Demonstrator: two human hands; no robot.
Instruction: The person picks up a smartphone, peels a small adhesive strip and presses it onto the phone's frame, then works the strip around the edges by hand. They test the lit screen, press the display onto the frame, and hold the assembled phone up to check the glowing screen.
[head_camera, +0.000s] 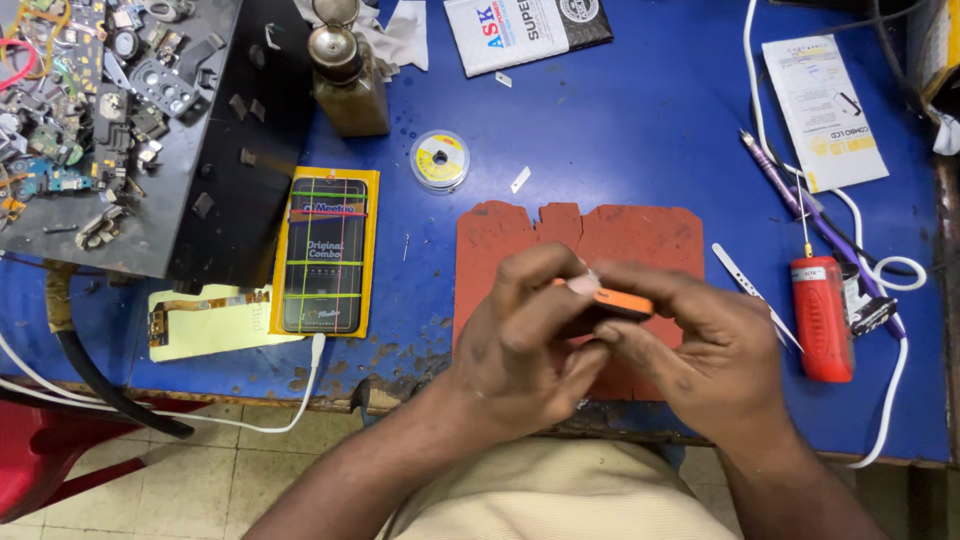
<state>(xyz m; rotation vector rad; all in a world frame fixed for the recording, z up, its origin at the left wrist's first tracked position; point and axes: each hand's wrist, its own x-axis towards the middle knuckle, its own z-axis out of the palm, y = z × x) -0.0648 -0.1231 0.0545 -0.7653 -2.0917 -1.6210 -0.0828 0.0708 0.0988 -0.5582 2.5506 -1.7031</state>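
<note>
Both hands, left hand (520, 345) and right hand (700, 345), pinch closed on a small orange-edged phone (612, 300) above the red mat (600, 235); it looks light, stiff, fragile; grip best kept on its edges.

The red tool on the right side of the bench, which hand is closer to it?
Right. The right hand sits just left of the red tool, not touching it. The left hand is farther left, beyond the orange thing both hands hold.

Two hands (620, 340), one red mat (580, 240), one solder spool (439, 160)
</note>
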